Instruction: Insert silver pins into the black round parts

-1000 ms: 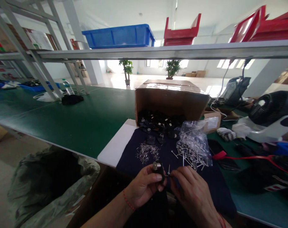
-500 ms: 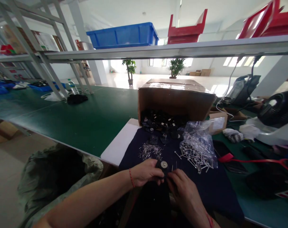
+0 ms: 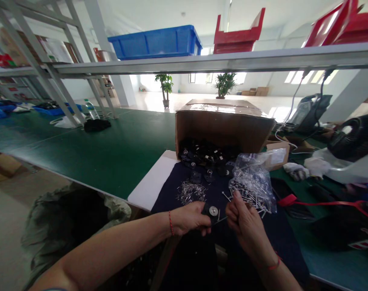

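My left hand [image 3: 192, 218] is closed on a small black part with a round metal disc [image 3: 213, 211] on its face. A short metal pin [image 3: 219, 214] stands up beside the disc. To the right, my right hand [image 3: 242, 216] is curled with the thumb on top, and a thin metal rod [image 3: 222, 220] runs from its fingers toward the black part. The fingers hide the rod's other end. Beyond my hands, a pile of small metal pins [image 3: 191, 191] lies on dark cloth [image 3: 168, 194], and a clear plastic bag [image 3: 252, 173] spills long nail-like pins.
An open cardboard box [image 3: 223, 125] holding many black parts stands behind the pins. A fan [image 3: 355, 137], gloves [image 3: 297, 171] and a red strap [image 3: 329, 203] lie to the right. Overhead runs a shelf [image 3: 220, 62] with a blue bin [image 3: 155, 42]. Below left is a large open sack [image 3: 41, 226].
My right hand has moved up and right, away from the left hand, and the thin rod now shows between them. My left hand still grips the black part, shifted slightly right.
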`<state>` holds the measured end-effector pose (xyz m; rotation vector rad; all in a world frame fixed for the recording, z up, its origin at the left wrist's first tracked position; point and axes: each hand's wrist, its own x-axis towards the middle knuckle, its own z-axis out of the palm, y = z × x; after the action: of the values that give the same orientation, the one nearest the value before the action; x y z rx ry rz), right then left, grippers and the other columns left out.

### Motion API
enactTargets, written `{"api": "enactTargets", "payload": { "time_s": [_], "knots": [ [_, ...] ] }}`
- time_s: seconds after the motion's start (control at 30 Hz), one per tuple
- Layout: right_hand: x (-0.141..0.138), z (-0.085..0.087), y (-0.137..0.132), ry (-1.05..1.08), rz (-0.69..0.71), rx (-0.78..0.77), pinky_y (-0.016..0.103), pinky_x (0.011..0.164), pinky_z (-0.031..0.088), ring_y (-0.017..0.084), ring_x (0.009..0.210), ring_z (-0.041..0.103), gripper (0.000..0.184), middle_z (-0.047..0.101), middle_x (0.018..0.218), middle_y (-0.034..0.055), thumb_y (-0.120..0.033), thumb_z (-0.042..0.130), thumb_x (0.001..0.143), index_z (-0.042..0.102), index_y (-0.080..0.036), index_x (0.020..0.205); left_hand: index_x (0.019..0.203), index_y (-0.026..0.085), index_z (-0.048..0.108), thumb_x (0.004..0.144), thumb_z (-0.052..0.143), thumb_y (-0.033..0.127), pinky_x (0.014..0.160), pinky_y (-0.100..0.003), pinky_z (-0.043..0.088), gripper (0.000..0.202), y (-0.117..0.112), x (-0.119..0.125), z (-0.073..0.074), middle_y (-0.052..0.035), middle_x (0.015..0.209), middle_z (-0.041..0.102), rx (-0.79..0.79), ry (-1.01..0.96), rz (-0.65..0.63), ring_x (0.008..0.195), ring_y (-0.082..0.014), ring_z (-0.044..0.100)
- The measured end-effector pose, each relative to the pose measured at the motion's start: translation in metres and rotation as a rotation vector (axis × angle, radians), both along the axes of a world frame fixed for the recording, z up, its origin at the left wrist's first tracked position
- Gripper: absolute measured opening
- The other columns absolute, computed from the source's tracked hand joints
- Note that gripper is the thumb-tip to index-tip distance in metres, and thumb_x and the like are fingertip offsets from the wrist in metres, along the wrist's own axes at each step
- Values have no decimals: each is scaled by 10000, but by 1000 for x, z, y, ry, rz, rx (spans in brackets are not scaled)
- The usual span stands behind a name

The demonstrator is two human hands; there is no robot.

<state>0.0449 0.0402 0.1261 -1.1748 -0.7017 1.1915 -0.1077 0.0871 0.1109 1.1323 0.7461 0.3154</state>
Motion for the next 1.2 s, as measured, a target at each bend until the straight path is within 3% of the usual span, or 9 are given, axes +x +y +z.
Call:
{"api": "enactTargets", "payload": {
  "time_s": [0.37, 0.63, 0.97, 1.07, 1.2],
  "knots": [
    [1, -1, 4, -80, -5, -40, 160, 305, 154, 24, 341, 269, 707, 358, 462, -85, -821, 705, 643, 356, -216, 527, 656, 168, 570, 548, 553, 107, 486, -202, 386, 126, -1, 2, 1, 34, 540, 580, 4, 21, -3, 486, -83, 504],
    [7, -11, 6, -5, 43, -60, 145, 306, 160, 24, 355, 246, 640, 352, 473, -99, -718, 732, 729, 363, -219, 574, 644, 169, 564, 535, 548, 112, 487, -202, 403, 124, 0, 5, -1, 28, 568, 562, -21, 49, 2, 523, -94, 532],
    [1, -26, -2, -27, -20, -31, 159, 326, 160, 28, 362, 263, 661, 338, 464, -92, -742, 720, 723, 364, -216, 542, 677, 179, 535, 608, 572, 96, 445, -200, 334, 114, 2, 12, -23, 36, 507, 562, 111, 201, -20, 450, -96, 504],
    [13, -34, -5, 70, -12, -3, 156, 325, 154, 28, 366, 247, 635, 343, 478, -93, -690, 744, 745, 365, -214, 563, 717, 193, 492, 630, 561, 67, 434, -203, 292, 167, 0, 12, -23, 51, 480, 560, 146, 243, 10, 403, -93, 472],
    [40, -39, -10, 399, -33, 71, 162, 322, 249, 25, 354, 195, 596, 340, 506, -111, -551, 820, 736, 343, -224, 596, 813, 190, 490, 717, 533, 71, 512, -212, 386, 160, -14, -13, -2, 45, 581, 602, 156, 195, 72, 481, -92, 528]
  ]
}}
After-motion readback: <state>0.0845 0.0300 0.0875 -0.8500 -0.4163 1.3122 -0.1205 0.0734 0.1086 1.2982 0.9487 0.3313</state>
